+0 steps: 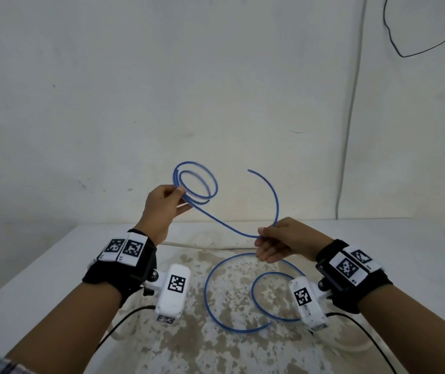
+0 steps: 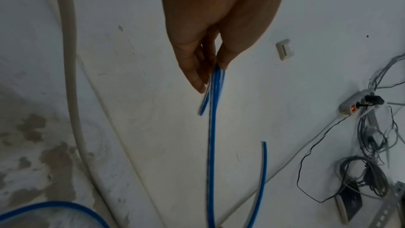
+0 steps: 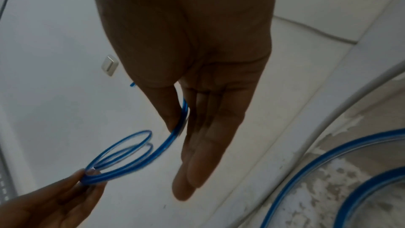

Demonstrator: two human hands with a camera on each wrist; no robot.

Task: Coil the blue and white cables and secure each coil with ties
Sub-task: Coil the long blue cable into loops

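Cable (image 1: 224,225), blue, springy and light, wants to uncurl. Left hand (image 1: 162,203) pinches two small loops in the air; right hand (image 1: 275,241) nips the run beside them. Slack lies curled on the table (image 1: 54,265). Best hold: where loops cross.

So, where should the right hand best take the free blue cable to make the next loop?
Probably on the raised blue cable just beyond the right hand, pinched from above: that span hangs clear of the table, running up to the coil in the left hand.
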